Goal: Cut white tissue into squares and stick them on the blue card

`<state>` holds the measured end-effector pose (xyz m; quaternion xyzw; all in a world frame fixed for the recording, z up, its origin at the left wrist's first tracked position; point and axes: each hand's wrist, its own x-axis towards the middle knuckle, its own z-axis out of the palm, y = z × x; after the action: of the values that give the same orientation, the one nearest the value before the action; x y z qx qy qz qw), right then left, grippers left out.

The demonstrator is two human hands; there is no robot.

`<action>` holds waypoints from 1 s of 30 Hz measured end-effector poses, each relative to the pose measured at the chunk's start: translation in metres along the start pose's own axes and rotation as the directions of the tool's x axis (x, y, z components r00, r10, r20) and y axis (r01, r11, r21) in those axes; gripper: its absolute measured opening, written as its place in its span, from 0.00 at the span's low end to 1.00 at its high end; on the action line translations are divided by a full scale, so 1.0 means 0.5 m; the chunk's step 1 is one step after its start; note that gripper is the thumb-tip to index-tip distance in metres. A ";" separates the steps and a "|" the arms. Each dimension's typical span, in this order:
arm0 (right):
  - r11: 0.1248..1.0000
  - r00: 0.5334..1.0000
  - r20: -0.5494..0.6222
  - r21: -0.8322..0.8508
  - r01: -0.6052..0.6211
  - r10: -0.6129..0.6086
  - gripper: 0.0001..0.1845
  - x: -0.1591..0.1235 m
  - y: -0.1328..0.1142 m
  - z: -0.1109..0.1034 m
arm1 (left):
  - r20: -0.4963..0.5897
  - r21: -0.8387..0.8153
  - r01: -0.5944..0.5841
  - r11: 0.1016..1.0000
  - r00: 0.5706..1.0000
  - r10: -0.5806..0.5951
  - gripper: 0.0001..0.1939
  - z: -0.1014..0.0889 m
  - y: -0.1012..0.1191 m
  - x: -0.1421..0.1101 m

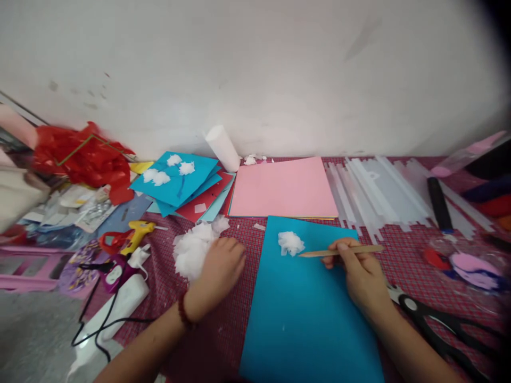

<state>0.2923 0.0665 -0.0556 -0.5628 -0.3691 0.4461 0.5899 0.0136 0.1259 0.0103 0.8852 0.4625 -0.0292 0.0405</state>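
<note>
A blue sheet (307, 303) lies on the checked cloth in front of me, with a crumpled white tissue tuft (290, 243) near its top. My right hand (355, 266) pinches a pointed wooden stick (327, 252) held nearly level over the sheet. The stick's tip is close to the lower right of the tuft; whether it touches I cannot tell. To the left, my left hand (223, 266) rests against a heap of white tissue pieces (191, 250). Its fingers curl downward, closed, and whatever is between them is hidden.
Pink paper (283, 189) lies behind the blue sheet, beside translucent glue sticks (375, 191). Blue cards with white tufts (179, 181) sit back left, near a white roll (222, 148). A yellow glue gun (138, 234) is left; large scissors (431, 319) lie right.
</note>
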 end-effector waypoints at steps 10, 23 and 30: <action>0.999 1.000 0.003 -0.032 0.017 -0.016 0.14 0.002 -0.008 0.006 | -0.197 0.301 0.202 0.932 0.970 -0.146 0.05 -0.017 -0.086 0.065; 0.986 0.981 0.177 -0.132 0.097 -0.073 0.15 -0.008 -0.010 0.024 | 0.124 -0.866 0.169 0.471 0.984 -0.125 0.06 -0.075 -0.002 0.072; 0.991 0.989 0.116 -0.082 0.105 -0.095 0.14 0.000 -0.005 0.025 | 0.146 -0.810 0.033 0.585 0.978 0.147 0.07 -0.024 0.074 0.139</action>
<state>0.2809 0.0707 -0.0519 -0.5430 -0.4487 0.4301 0.5647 0.0838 0.1628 0.0177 0.7768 0.3897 0.0977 0.4849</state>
